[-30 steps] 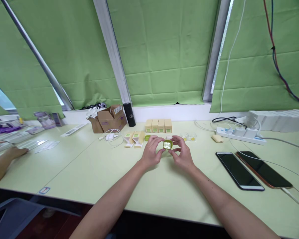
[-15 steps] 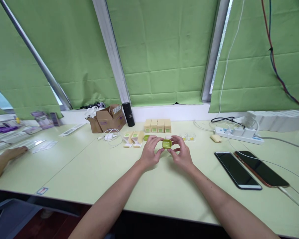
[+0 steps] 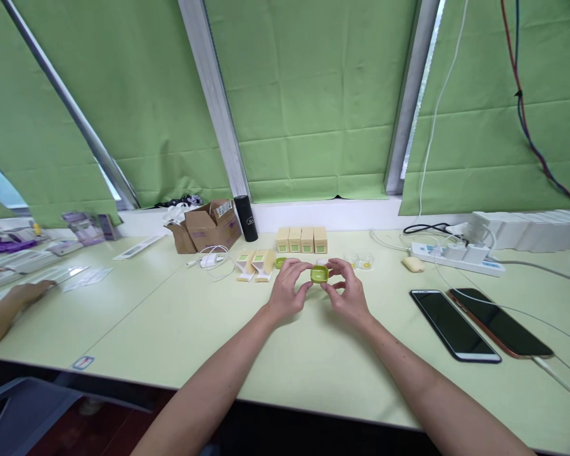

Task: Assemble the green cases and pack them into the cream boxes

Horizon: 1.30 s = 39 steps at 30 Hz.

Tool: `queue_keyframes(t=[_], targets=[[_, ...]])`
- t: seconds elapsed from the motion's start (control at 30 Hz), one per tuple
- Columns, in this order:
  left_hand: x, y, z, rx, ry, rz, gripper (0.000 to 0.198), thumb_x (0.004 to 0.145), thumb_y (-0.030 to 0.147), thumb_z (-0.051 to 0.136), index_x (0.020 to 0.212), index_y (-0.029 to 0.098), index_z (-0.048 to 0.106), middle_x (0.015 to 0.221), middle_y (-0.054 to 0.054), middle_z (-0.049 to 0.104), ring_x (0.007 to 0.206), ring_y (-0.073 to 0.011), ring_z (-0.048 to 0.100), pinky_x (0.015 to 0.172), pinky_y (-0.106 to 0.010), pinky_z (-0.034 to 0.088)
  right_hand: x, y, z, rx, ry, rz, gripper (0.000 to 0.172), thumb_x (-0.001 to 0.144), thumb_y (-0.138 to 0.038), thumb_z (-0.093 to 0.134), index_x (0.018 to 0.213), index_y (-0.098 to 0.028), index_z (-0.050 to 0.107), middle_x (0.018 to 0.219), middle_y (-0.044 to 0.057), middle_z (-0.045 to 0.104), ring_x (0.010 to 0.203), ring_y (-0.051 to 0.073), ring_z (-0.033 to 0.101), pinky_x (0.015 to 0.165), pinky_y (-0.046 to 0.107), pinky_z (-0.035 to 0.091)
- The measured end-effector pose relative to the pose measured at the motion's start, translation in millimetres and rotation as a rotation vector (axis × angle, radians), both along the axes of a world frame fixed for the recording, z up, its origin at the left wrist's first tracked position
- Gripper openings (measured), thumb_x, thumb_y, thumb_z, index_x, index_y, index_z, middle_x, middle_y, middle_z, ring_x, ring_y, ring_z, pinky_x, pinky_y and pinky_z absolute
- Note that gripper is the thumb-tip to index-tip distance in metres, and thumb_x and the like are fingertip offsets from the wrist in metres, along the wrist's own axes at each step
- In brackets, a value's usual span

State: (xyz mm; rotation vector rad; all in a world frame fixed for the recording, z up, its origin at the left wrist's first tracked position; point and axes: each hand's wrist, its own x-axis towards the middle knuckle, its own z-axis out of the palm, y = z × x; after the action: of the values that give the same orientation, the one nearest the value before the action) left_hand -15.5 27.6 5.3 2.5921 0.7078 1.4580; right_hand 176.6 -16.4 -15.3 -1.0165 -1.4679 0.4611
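A small green square container is held up between my two hands, its hollow inside turned toward me. My left hand pinches its left side with thumb and forefinger. On the right side, my right hand grips it the same way. Behind my left fingers lies another green piece, partly covered. A small white item shows just beyond the container, mostly hidden. Clear plastic cases with yellow bits sit beyond my right hand. Two opened cartons lie left of my left hand.
Several small tan boxes stand in a row at the back. A brown cardboard box and black bottle are to their left. Two phones and a power strip lie right. Another person's hand rests at far left.
Both hands keep the green container in nearly the same pose. The whole view has shifted very slightly.
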Motion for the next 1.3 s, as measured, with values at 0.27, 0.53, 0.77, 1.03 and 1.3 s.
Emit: queue_keyframes(t=[0.27,0.53,0.77,1.03,1.3], targets=[[1,5,-4.3,-0.031,-0.042,0.016,0.034,0.095,0.019,0.063,0.128,0.024,0.062,0.114,-0.011,0.071,0.111,-0.0278,0.056,0.091,-0.047,0.053,0,1,-1.8,0.009,0.004,0.014,0.045,0.091,-0.033,0.065,0.133,-0.028,0.049,0.126,0.011,0.067,0.101,0.022,0.068,0.07,0.032,0.059],[4,6,-2.8,-0.211,-0.142,0.056,0.022,0.093,0.026,0.069,0.114,0.022,0.069,0.108,-0.01,0.069,0.106,-0.025,0.06,0.085,-0.039,0.054,0,-1,1.1,-0.02,0.003,0.046,0.045,0.095,-0.04,0.061,0.135,-0.027,0.048,0.118,0.01,0.069,0.098,0.022,0.068,0.068,0.031,0.059],[6,10,-4.9,-0.305,-0.224,0.067,0.016,0.093,0.029,0.067,0.105,0.02,0.074,0.101,-0.009,0.068,0.093,-0.0205,0.064,0.079,-0.035,0.054,0,-1,0.0,-0.002,-0.052,0.058,0.055,0.089,-0.031,0.065,0.142,-0.029,0.051,0.108,0.007,0.069,0.096,0.022,0.066,0.071,0.033,0.061],[7,9,-5.9,-0.352,-0.206,0.099,0.019,0.094,0.034,0.066,0.099,0.019,0.076,0.094,-0.009,0.071,0.084,-0.0185,0.063,0.075,-0.033,0.052,0,2,-1.5,-0.045,-0.034,0.058,0.054,0.088,-0.03,0.064,0.142,-0.027,0.055,0.094,0.004,0.067,0.091,0.021,0.065,0.071,0.032,0.059],[6,3,1.2,-0.398,-0.132,0.116,0.033,0.099,0.04,0.057,0.078,0.019,0.073,0.082,-0.007,0.071,0.082,-0.0193,0.062,0.074,-0.032,0.047,-2,1,3.6,-0.134,0.063,0.13,0.048,0.088,-0.037,0.066,0.134,-0.025,0.06,0.086,0.001,0.061,0.084,0.02,0.062,0.063,0.029,0.056]])
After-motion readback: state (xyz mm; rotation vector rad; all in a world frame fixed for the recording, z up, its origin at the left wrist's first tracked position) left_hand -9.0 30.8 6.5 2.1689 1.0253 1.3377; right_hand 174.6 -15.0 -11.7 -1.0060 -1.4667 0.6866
